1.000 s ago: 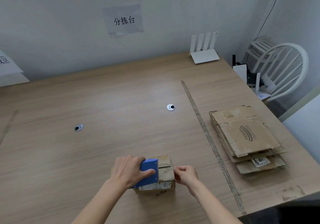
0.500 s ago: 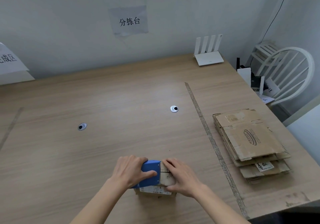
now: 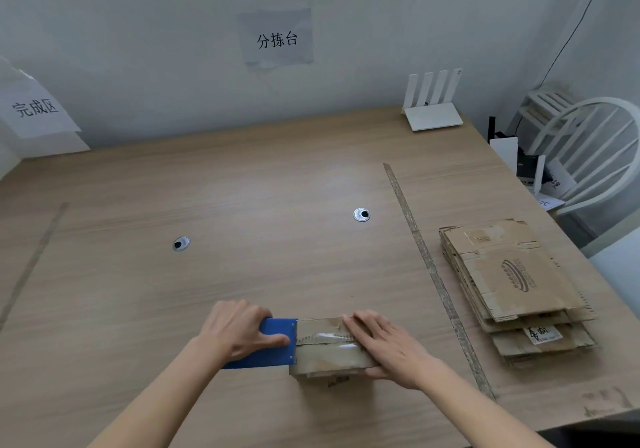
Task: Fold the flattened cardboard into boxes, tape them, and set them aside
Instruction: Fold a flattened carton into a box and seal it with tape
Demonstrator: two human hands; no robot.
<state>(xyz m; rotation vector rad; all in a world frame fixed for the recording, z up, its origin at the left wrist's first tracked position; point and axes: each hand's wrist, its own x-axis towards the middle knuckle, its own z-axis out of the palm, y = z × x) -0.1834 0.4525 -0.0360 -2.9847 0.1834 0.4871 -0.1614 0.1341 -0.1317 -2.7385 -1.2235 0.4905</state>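
Note:
A small folded cardboard box [image 3: 323, 355] sits near the front edge of the wooden table [image 3: 242, 205], with clear tape running along its top seam. My left hand [image 3: 239, 329] grips a blue tape dispenser [image 3: 273, 347] at the box's left end. My right hand [image 3: 388, 347] lies flat on the box's right half, fingers straight, pressing the tape and the top down. A stack of flattened cardboard [image 3: 509, 288] lies on the table to the right.
A strip of tape [image 3: 433, 274] marks a line across the table between the box and the stack. Two round cable grommets [image 3: 361, 215] sit mid-table. A white router [image 3: 433, 115] stands at the back; a white chair [image 3: 588, 156] is at the right.
My left hand has pulled the dispenser leftward off the box top, laying tape along it. My right hand moved from the box's right side onto its top.

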